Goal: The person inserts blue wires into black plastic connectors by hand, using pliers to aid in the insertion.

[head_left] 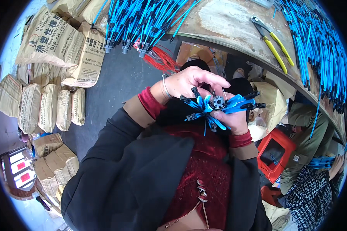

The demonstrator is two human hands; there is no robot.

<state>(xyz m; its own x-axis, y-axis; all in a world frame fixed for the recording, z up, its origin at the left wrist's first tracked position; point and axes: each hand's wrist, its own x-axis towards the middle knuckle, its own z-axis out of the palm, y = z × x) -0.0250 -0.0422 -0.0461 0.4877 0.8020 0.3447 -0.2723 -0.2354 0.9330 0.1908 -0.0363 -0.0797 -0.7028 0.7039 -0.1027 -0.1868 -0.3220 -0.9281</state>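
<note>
Both hands meet in front of the person's chest around a small bundle of blue cords (219, 106) with black plug ends that fan out like spokes from a round grey hub (218, 101). The left hand (192, 82) curls over the bundle from above, its fingers bent down onto the cords and a thin bracelet (165, 87) on its wrist. The right hand (232, 119) grips the bundle from below, closed around the cords under the hub. Above the hands, a curved wooden table (227, 23) carries more blue cords (142, 23) hanging over its edge, another heap of them (320, 46) on the right, and yellow-handled pliers (275, 44). Paper sacks (54, 42) are stacked on the floor at left. At lower right a red stool (275, 152) stands beside another person's hand (337, 165) holding blue cords.
</note>
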